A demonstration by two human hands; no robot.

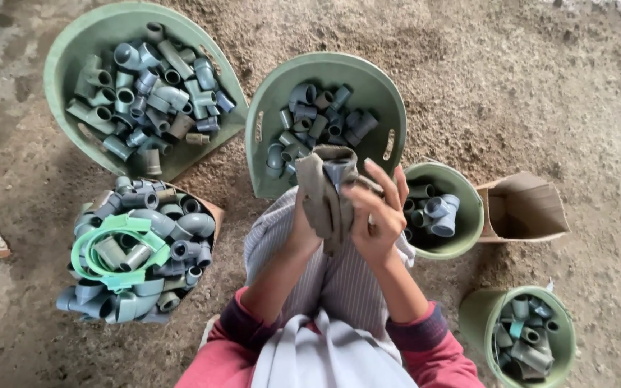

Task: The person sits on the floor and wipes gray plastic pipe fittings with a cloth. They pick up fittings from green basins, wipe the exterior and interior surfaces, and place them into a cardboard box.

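Both hands are up over the lap, working one grey pipe fitting (339, 171) wrapped in a dirty grey cloth (323, 195). The left hand (303, 228) is mostly hidden behind the cloth, closed around the bundle from below. The right hand (379, 215) has its fingers curled against the cloth, pinching it onto the fitting, index finger stretched upward. The fitting's open end peeks out at the top of the cloth, just in front of the middle green tub (325, 72), which is full of grey fittings. Left of that tub sits a bigger green tub (73, 43), also loaded. Below the bigger one, a heap of fittings (138, 251) with a green plastic band lying on it. Right of the middle tub, a small green bucket (468, 215), then an open cardboard box (522, 208). Another green bucket (479, 309) stands nearer, by the right elbow. Dirt floor (504, 86) all round.
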